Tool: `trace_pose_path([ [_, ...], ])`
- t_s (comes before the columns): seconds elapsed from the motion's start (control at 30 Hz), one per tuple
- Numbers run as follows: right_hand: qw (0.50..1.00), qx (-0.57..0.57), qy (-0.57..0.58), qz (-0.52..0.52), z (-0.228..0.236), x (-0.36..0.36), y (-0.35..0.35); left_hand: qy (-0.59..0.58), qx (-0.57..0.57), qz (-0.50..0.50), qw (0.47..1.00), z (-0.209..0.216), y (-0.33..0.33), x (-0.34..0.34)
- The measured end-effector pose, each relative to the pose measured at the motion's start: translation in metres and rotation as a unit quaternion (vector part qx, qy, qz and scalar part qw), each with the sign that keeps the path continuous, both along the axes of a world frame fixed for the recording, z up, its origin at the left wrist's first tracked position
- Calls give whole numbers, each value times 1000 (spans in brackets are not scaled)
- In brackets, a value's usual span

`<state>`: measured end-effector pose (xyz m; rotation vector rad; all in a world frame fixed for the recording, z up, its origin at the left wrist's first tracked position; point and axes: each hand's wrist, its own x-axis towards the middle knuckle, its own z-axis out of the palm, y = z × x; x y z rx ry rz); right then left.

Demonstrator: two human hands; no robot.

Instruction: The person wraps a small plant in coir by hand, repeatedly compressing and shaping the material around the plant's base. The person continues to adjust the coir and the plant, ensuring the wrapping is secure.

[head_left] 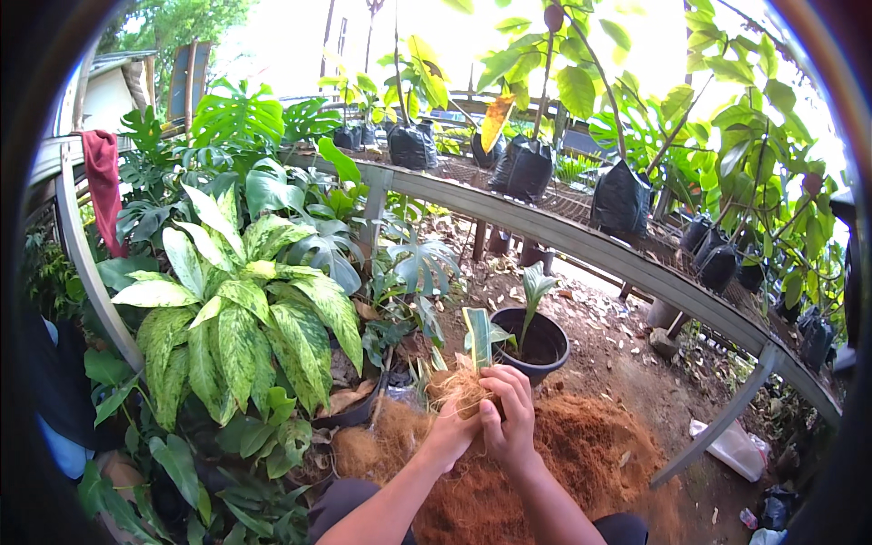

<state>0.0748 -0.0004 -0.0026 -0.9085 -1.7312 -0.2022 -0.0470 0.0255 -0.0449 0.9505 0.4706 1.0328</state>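
Observation:
Between my hands is a snake plant cutting (478,338), its short upright leaf green with pale yellow edges. Tan coconut fibre (460,385) wraps its base, with loose strands sticking out to the left. My left hand (450,436) is closed around the fibre from below and the left. From the right, my right hand (511,416) presses its curled fingers and thumb against the same bundle. The palms hide the bundle's underside. Directly below lies a heap of reddish-brown coco peat (581,447). Just beyond my hands stands a round black pot (552,356) with a young leafy plant (534,295).
A large speckled plant (243,304) spreads at the left. More loose fibre (386,438) lies beside my left forearm. A long grey bench (563,216) curves across the back, bearing black-bagged saplings (620,198). Its slanted leg (727,413) reaches the ground near a white plastic bag (731,450).

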Motion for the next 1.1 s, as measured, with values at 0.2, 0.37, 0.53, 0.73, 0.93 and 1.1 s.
trace_pose_path([
  [0.2, 998, -53, 29, -17, -12, -11, 3, 15, -16, 30, 999, -8, 2, 0],
  [0.37, 999, -42, 25, -3, -25, -4, 9, 35, -25, 31, 999, -19, 4, 2],
  [0.53, 996, -49, 77, -2, -35, -2, 7, -5, -27, 16, 999, -19, 2, 7],
  [0.73, 998, -46, 24, 18, -31, 5, 6, 67, -34, 6, 997, -23, 9, 5],
  [0.93, 998, -65, 20, 14, -27, 3, 6, 75, -25, 12, 997, -28, 14, 8],
  [1.1, 999, -42, 0, 25, -18, 5, 6, 54, -50, -35, 997, -16, 12, -3],
])
